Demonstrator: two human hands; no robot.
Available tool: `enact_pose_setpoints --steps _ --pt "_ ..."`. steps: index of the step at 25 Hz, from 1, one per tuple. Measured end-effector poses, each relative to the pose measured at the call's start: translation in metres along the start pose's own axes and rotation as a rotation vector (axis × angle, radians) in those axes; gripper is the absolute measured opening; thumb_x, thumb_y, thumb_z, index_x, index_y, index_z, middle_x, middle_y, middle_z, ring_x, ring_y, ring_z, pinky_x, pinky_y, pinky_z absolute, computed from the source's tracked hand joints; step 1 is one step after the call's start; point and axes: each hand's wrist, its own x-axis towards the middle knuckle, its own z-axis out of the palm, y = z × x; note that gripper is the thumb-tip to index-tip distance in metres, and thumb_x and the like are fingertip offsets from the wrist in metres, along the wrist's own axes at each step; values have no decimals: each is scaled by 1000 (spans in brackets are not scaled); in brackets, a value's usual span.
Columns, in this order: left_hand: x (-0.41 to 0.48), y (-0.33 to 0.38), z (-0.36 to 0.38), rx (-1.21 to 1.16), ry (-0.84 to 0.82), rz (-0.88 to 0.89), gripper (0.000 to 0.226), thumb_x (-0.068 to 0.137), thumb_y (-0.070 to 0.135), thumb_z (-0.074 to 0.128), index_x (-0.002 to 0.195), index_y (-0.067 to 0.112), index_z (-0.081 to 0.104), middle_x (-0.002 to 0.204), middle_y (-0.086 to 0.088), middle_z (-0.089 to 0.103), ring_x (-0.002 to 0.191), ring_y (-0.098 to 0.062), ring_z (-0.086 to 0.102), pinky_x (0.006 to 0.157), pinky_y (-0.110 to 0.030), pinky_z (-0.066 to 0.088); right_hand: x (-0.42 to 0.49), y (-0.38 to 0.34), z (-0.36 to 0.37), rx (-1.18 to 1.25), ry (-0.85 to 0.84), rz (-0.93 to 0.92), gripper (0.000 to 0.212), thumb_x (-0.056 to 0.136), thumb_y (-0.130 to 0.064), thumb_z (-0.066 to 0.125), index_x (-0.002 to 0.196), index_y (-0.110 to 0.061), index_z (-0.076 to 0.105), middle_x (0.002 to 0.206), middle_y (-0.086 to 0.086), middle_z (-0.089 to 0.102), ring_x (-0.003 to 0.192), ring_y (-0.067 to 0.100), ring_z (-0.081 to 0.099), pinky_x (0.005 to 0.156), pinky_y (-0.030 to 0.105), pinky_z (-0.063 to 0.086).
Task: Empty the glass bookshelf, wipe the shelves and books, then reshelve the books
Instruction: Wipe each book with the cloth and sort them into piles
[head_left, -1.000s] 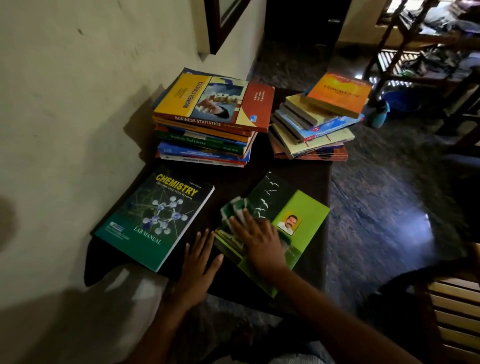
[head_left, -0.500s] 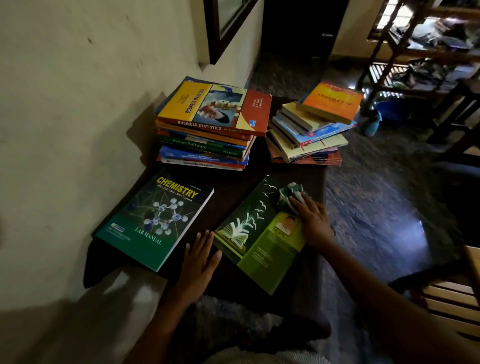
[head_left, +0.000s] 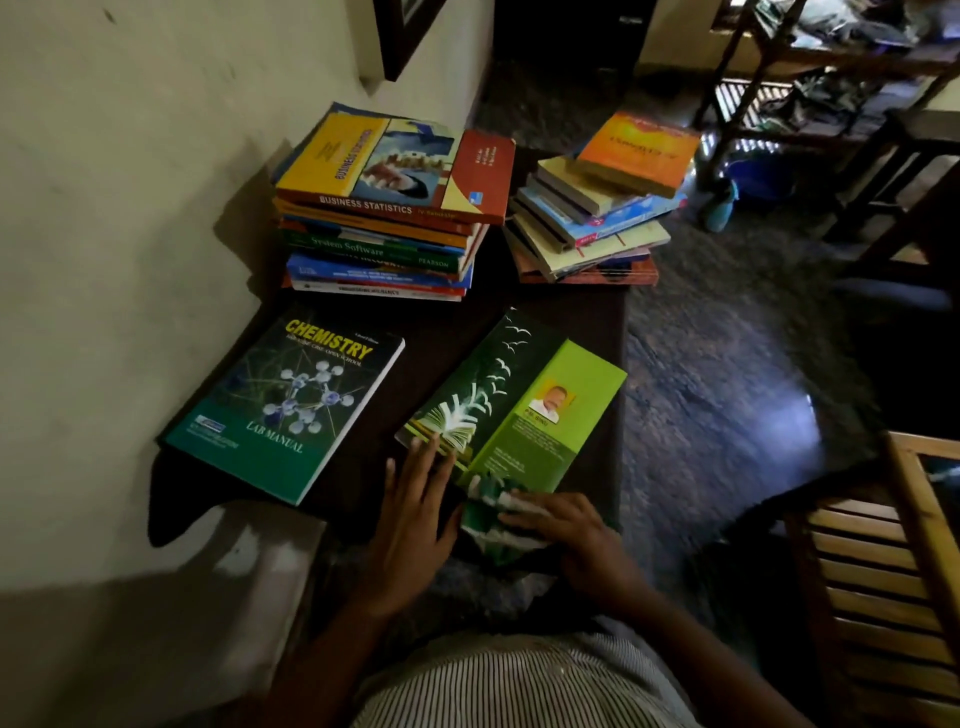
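Here, the left hand, spread flat, steadies the green book at the table's near right corner while the flat right hand presses a cloth on it; a hard wipe could slide the book off the edge.

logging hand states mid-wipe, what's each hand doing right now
Left hand: open, fingers flat on the near left edge of the green paperback book.
Right hand: open, pressing the bunched green-and-white cloth onto that book.
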Motion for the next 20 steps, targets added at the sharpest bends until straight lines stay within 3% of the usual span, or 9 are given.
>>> enact_pose_setpoints --steps 2,4,6,8,10,12,14,17,20 --pt "4 14 6 6 -47 140 59 86 41 40 139 14 40 153 -8 27 143 -23 14 112 -59 19 -7 5 -20 251 150 141 61 83 -9 49 128 -51 45 133 -12 50 116 12 50 98 12 33" --pt "10 33 16 77 -117 214 67 85 55 40 137 13 41 149 -12 36 141 -24 17 110 -54 12 -11 12 -36 443 268 228 67 80 4 48 125 -46 52 128 -4 57 118 13 53 101 19 38" --pt "14 50 24 187 -159 185 77 79 65 41 137 14 41 146 -14 40 138 -28 24 110 -57 14 -13 13 -45 474 289 245 70 78 8 46 122 -46 54 127 -6 57 119 10 54 100 19 39" --pt "19 56 27 260 -185 141 79 72 64 55 131 12 51 138 -16 49 132 -33 39 103 -64 28 -11 13 -46 415 295 263 78 74 11 44 121 -50 53 128 -9 57 119 6 53 101 18 39" --pt "24 57 23 267 -167 208 73 65 54 69 121 8 62 126 -20 59 119 -39 54 86 -66 44 -9 12 -42 374 320 285 82 72 10 44 120 -55 51 128 -6 57 119 2 52 102 18 38" --pt "26 56 17 304 -42 405 48 79 36 57 115 4 63 117 -20 64 108 -39 61 77 -53 55 -3 7 -42 379 347 292 81 70 8 42 120 -55 50 128 -3 56 120 3 51 103 20 37" --pt "32 55 4 278 66 515 38 81 16 51 116 1 56 111 -17 67 100 -31 66 78 -38 58 7 1 -47 397 342 291 80 69 6 39 121 -54 50 130 -3 55 123 8 49 106 24 36" --pt "44 55 -28 -18 115 311 45 70 5 73 114 5 62 96 -10 71 82 -22 71 67 -26 56 29 -8 -64 347 358 230 79 68 7 39 124 -48 49 130 -4 54 123 10 49 106 27 37" --pt "57 57 -68 -297 232 71 24 85 9 57 107 5 66 92 -7 71 80 -14 68 69 -20 52 59 -23 -86 291 352 132 78 70 9 40 127 -43 49 132 -8 50 124 12 46 106 24 35"
